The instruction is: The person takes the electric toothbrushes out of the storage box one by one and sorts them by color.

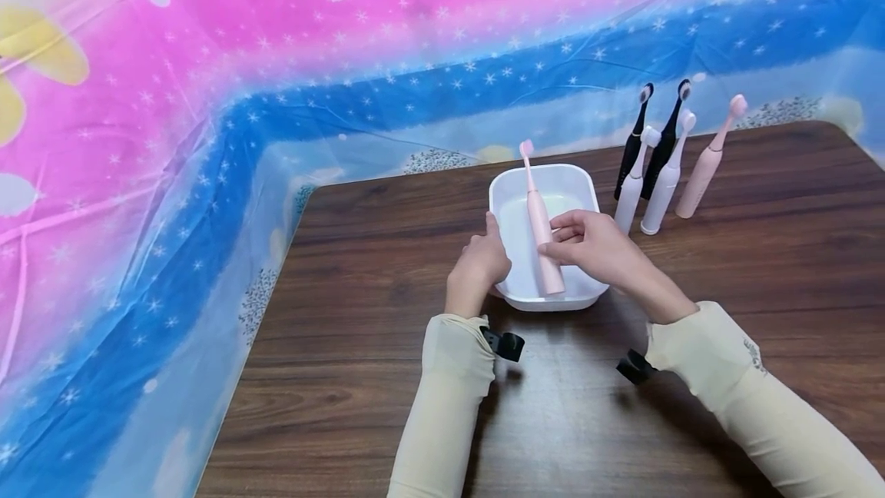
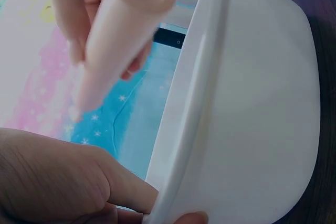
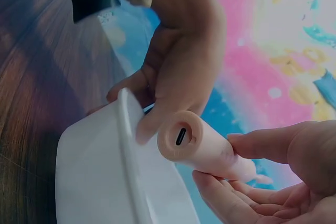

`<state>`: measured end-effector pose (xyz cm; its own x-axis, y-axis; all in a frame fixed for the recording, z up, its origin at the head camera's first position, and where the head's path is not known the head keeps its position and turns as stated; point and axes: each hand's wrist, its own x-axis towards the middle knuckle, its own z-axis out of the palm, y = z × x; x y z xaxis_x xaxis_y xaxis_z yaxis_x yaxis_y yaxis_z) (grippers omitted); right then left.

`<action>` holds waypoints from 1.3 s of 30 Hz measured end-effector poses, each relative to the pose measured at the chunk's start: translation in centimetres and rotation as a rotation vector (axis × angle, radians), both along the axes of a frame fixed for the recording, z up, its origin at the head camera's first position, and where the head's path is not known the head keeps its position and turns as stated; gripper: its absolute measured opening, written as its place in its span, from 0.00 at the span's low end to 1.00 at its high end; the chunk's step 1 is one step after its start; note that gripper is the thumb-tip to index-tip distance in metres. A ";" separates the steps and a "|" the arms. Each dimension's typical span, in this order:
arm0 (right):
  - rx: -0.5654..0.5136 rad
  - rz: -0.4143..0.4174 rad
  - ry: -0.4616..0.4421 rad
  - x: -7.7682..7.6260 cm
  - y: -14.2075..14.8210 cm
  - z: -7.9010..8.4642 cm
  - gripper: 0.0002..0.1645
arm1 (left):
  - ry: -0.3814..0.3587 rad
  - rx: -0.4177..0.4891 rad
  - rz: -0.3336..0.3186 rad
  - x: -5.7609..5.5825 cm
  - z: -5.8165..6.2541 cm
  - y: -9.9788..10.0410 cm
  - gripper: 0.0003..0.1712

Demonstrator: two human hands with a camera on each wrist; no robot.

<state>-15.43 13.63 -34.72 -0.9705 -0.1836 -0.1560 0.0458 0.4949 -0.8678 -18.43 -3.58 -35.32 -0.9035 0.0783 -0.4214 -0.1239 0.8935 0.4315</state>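
My right hand (image 1: 600, 250) pinches a pink electric toothbrush (image 1: 541, 225) by its handle, thumb on one side and fingertips on the other. The brush is tilted over a white plastic tub (image 1: 553, 304), its head pointing to the far side. In the right wrist view, the base of the toothbrush (image 3: 210, 148) faces the camera and shows a dark slot. On the tub's left side, my left hand (image 1: 478, 263) holds the rim, index finger stretched along it. The left wrist view shows the thumb inside the tub wall (image 2: 257, 98) and a fingertip outside.
Right of the tub stand two black toothbrushes (image 1: 629, 152), two white toothbrushes (image 1: 665, 189) and another pink toothbrush (image 1: 701, 175), all upright. The dark wooden table (image 1: 346, 313) ends at the back against a pink and blue patterned cloth (image 1: 387, 83). Both wrists wear black straps.
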 end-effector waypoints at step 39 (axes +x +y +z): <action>-0.082 -0.405 0.617 5.0 11.5 0.3 0.27 | -0.008 0.033 0.012 0.2 0.1 -0.1 0.44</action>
